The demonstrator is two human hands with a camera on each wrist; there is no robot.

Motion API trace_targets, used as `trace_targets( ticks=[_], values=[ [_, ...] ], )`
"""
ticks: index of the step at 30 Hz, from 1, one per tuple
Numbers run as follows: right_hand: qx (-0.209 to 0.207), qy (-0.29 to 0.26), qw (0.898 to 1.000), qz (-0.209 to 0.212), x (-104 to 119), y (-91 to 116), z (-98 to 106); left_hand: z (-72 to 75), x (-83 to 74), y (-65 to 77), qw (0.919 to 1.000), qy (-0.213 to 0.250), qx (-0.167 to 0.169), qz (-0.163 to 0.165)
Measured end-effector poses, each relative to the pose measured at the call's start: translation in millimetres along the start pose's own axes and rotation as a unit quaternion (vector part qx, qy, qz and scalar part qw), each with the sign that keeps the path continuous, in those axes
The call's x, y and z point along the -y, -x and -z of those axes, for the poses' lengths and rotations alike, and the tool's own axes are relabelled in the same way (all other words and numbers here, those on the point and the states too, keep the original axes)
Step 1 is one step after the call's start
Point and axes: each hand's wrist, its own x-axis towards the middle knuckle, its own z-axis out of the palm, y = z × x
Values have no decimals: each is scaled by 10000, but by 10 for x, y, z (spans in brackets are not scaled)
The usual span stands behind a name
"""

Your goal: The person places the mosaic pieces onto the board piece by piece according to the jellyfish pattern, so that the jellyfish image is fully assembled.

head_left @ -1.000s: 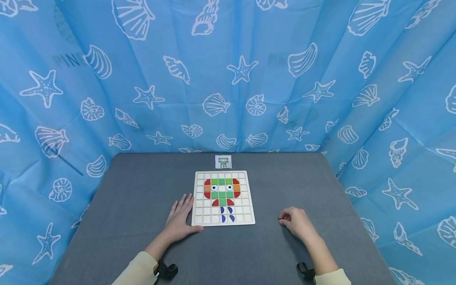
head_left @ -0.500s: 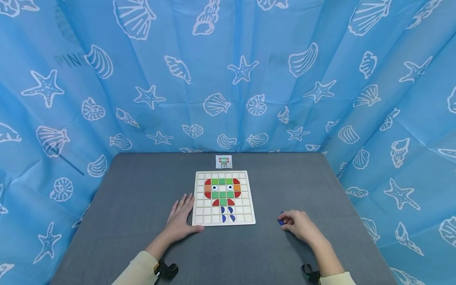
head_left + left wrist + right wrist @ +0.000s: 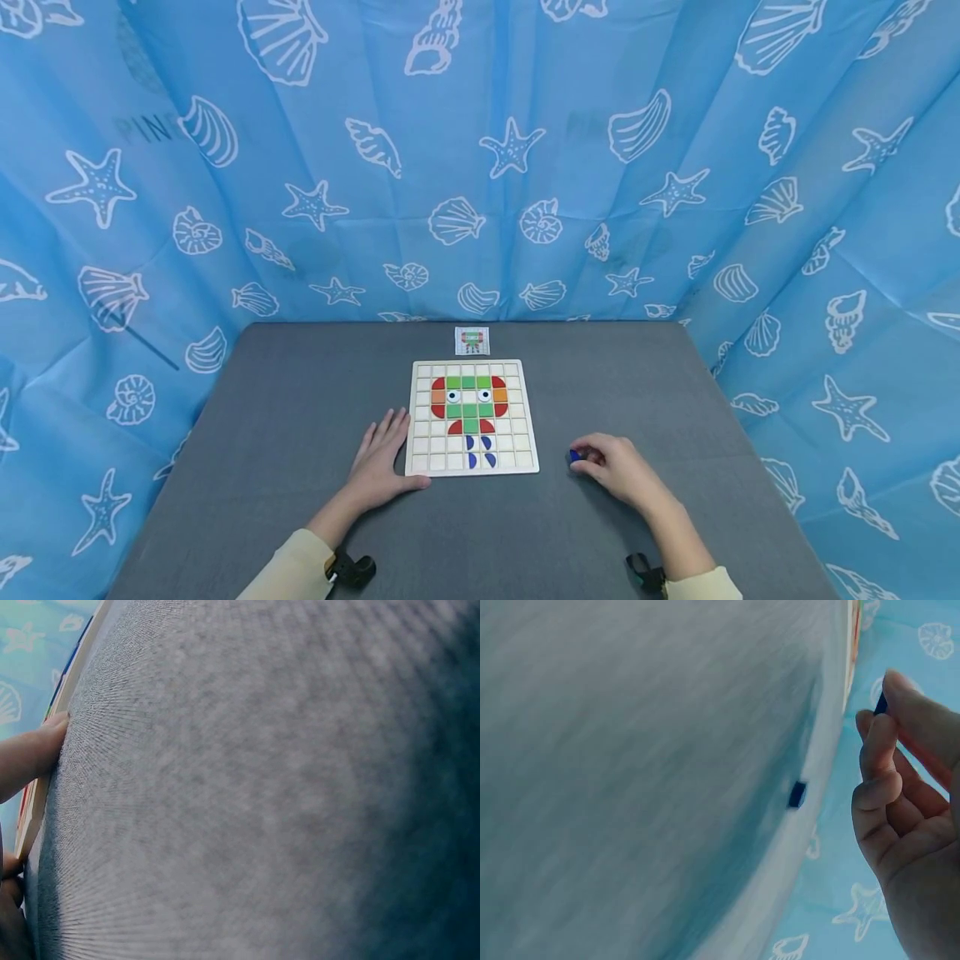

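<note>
My right hand (image 3: 618, 473) pinches a small blue piece (image 3: 574, 456) between thumb and fingertips, right of the board. In the right wrist view the pinched blue piece (image 3: 881, 703) is held up off the table, and a second small blue block (image 3: 797, 795) lies on the cloth below. A white gridded board (image 3: 521, 421) carries red, orange, green and blue pieces forming a figure with two round eyes. My left hand (image 3: 381, 462) lies with spread, straight fingers along the board's left edge, its thumb at the near left corner. The left wrist view shows the thumb (image 3: 37, 754) against the board's rim.
A small picture card (image 3: 472, 341) with a similar coloured figure lies just beyond the board. Grey cloth covers the table (image 3: 315, 367). A blue curtain (image 3: 480, 167) with shells and starfish hangs behind and at both sides.
My right hand rose slightly and moved left toward the board, with the blue piece in its fingertips. The left hand and the board kept their places.
</note>
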Motion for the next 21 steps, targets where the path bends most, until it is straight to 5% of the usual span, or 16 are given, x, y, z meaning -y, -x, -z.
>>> trace_targets(
  ticks=[12,21],
  values=[
    [-165,285,9980,535,375,-317,-220,-20,23,-9,10000,-56,70,-13],
    [-77,75,9991,416,626,-500,-400,-24,26,0,9999,-77,-93,-56]
  ],
)
